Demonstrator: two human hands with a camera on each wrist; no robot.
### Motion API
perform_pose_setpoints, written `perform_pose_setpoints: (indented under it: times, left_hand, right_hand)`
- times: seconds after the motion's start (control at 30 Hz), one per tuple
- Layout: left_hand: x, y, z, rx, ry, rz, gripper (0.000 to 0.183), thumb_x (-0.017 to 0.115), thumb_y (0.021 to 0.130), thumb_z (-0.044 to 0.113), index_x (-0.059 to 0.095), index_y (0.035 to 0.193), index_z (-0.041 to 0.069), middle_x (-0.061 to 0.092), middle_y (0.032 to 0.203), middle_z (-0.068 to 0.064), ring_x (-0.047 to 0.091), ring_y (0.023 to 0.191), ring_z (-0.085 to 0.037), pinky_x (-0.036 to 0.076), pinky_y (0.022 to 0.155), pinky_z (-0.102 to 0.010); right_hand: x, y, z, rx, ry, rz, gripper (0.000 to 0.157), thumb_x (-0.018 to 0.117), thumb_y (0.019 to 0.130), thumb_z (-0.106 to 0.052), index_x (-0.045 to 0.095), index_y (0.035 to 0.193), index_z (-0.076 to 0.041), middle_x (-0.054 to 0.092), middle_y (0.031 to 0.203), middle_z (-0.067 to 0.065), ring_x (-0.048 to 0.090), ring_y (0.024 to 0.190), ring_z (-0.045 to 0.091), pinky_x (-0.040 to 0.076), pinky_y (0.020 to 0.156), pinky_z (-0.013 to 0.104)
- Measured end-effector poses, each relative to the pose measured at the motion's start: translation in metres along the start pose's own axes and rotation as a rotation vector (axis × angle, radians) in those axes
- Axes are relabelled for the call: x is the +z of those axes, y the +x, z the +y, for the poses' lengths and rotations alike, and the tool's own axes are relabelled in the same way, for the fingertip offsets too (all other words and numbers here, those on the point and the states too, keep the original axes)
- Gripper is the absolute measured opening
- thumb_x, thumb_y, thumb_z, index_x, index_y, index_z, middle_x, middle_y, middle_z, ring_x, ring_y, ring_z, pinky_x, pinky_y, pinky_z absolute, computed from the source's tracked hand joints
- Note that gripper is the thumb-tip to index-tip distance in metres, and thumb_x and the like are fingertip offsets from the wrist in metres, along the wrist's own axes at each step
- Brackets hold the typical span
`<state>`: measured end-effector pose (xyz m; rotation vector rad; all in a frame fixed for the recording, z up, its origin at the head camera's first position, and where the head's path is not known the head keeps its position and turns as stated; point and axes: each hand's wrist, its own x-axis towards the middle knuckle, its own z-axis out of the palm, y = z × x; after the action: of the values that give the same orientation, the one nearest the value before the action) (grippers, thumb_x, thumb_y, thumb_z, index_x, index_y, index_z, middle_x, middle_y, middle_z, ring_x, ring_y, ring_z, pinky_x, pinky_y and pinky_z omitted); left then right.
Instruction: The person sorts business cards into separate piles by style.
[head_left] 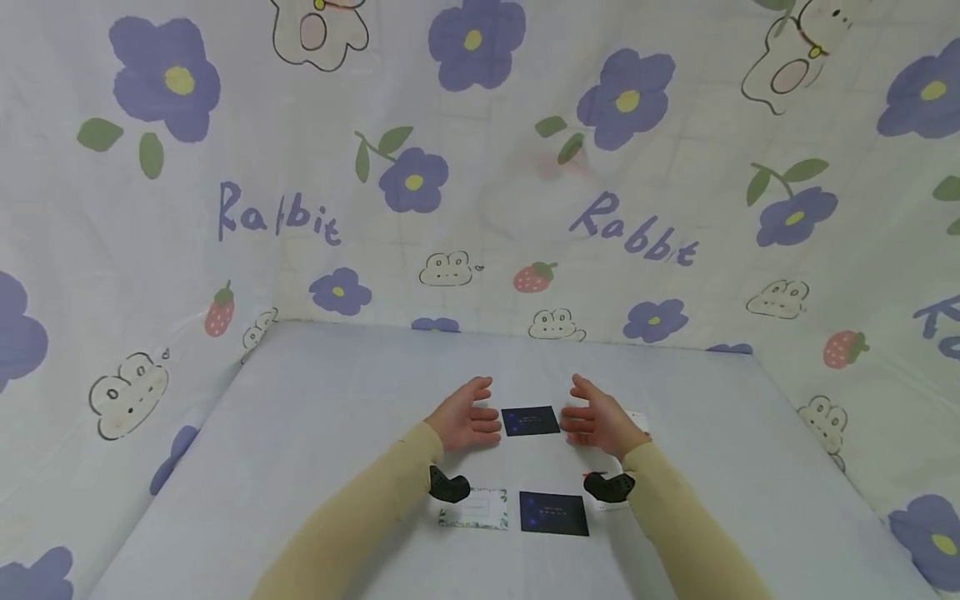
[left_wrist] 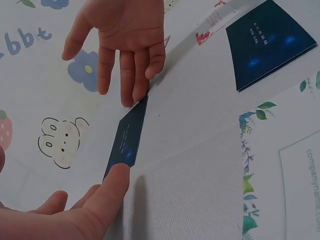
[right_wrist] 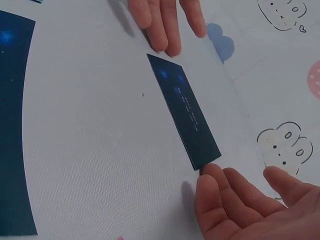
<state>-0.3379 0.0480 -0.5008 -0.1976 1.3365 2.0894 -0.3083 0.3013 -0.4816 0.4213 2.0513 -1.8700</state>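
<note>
A dark blue card (head_left: 531, 421) with small pale print lies on the white table, between my two hands. On its left side is my left hand (head_left: 467, 419), fingers extended and fingertips close to the short edge. My right hand (head_left: 598, 422) faces it from the other side, palm inward, with its fingertips right at the opposite edge. Neither hand has its fingers curled round the card. In the right wrist view the same dark card (right_wrist: 185, 112) shows blue spots of light, and fingertips stand near both its ends.
Nearer me lie a second dark blue card (head_left: 555, 513), looking thick like a small stack in the left wrist view, and a white leaf-bordered card (head_left: 491, 521). White cards with red marks (left_wrist: 215, 22) sit partly hidden by my right arm. Patterned cloth (head_left: 480, 233) walls the table.
</note>
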Motion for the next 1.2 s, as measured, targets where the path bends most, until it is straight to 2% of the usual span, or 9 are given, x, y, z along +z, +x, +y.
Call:
perform_pose_setpoints:
  times: [0.4, 0.7, 0.87, 1.03, 1.2]
  left_hand:
    - [0.000, 0.003, -0.004, 0.008, -0.038, 0.004, 0.078, 0.053, 0.102, 0.045, 0.022, 0.160, 0.002, 0.028, 0.159, -0.037, 0.034, 0.148, -0.050, 0.036, 0.119, -0.059]
    - [0.002, -0.005, -0.004, 0.023, -0.029, 0.015, 0.079, 0.051, 0.102, 0.044, 0.021, 0.160, 0.000, 0.028, 0.159, -0.037, 0.034, 0.148, -0.049, 0.038, 0.120, -0.056]
    - [0.003, -0.008, -0.005, 0.027, -0.024, 0.018, 0.079, 0.051, 0.102, 0.045, 0.022, 0.160, 0.000, 0.031, 0.157, -0.038, 0.036, 0.147, -0.049, 0.039, 0.119, -0.055]
    - [0.002, -0.012, -0.005, 0.037, -0.027, 0.002, 0.078, 0.051, 0.102, 0.045, 0.022, 0.160, 0.001, 0.032, 0.157, -0.037, 0.037, 0.147, -0.049, 0.039, 0.120, -0.055]
    - [0.001, -0.017, -0.003, 0.028, -0.056, -0.034, 0.078, 0.053, 0.102, 0.046, 0.023, 0.160, 0.004, 0.032, 0.158, -0.036, 0.037, 0.147, -0.048, 0.037, 0.121, -0.054]
  right_hand:
    - [0.013, -0.003, -0.003, 0.040, 0.060, 0.033, 0.082, 0.039, 0.103, -0.062, 0.025, 0.159, -0.004, 0.047, 0.147, 0.028, 0.061, 0.105, 0.025, 0.054, 0.076, 0.026]
    - [0.013, 0.000, 0.003, 0.047, 0.125, 0.056, 0.086, 0.043, 0.100, -0.065, 0.026, 0.158, -0.003, 0.053, 0.138, 0.025, 0.063, 0.096, 0.021, 0.051, 0.075, 0.024]
    - [0.011, 0.000, 0.005, 0.057, 0.159, 0.059, 0.091, 0.045, 0.099, -0.067, 0.024, 0.159, -0.003, 0.055, 0.135, 0.023, 0.063, 0.097, 0.021, 0.049, 0.073, 0.023]
    - [0.012, -0.007, 0.004, 0.046, 0.147, 0.051, 0.092, 0.044, 0.099, -0.068, 0.021, 0.160, -0.003, 0.054, 0.138, 0.024, 0.064, 0.098, 0.022, 0.049, 0.074, 0.023]
    - [0.011, -0.022, 0.001, 0.023, 0.119, 0.038, 0.092, 0.043, 0.099, -0.069, 0.024, 0.159, -0.003, 0.061, 0.129, 0.019, 0.065, 0.094, 0.019, 0.049, 0.075, 0.025]
